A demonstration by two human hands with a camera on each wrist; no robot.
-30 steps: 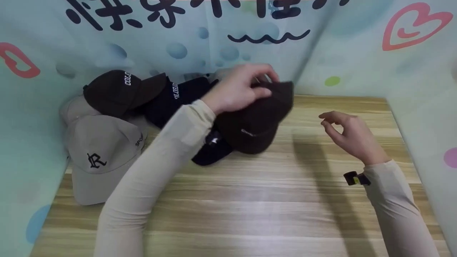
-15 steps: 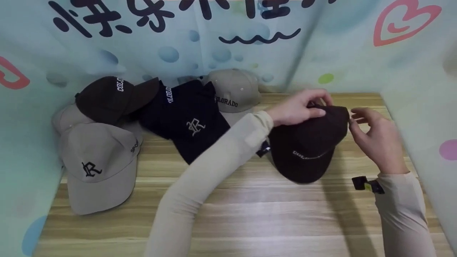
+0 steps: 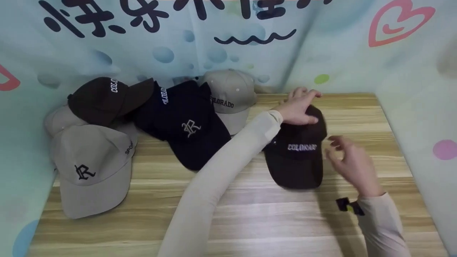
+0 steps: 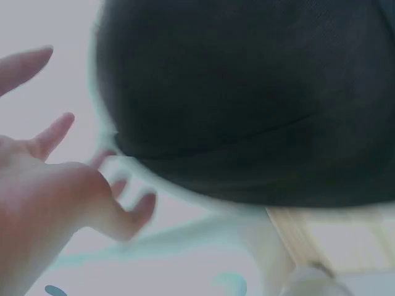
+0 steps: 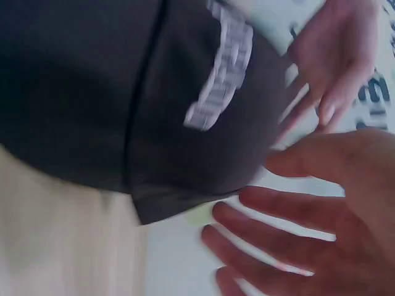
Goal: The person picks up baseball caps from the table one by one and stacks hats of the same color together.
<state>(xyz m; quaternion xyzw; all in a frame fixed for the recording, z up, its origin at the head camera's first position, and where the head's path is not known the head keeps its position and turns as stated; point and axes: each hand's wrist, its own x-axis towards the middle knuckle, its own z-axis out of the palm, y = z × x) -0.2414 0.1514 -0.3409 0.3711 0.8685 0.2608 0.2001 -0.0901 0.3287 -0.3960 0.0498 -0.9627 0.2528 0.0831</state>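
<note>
A dark brown baseball cap (image 3: 295,171) with white "COLORADO" lettering is right of the middle of the table in the head view, brim towards me. Over the back of its crown is my left hand (image 3: 297,110), fingers spread. In the left wrist view that hand (image 4: 74,191) shows loose fingers beside the dark crown. My right hand (image 3: 353,166) is just off the cap's right side, its fingers loosely bent and holding nothing. The right wrist view has the right hand's (image 5: 308,216) fingertips close along the crown's edge.
Several more caps lie to the left: a grey one with a black R (image 3: 94,167), a brown one (image 3: 100,98), a navy one (image 3: 194,142) and a grey "COLORADO" cap (image 3: 230,89) at the back. A printed cloth backdrop (image 3: 232,21) surrounds the wooden table (image 3: 250,221).
My left hand has carried the brown cap rightward from the navy cap, and the cap has turned brim-forward. The left fingers have spread. My right hand moved in towards the cap, then nearer me.
</note>
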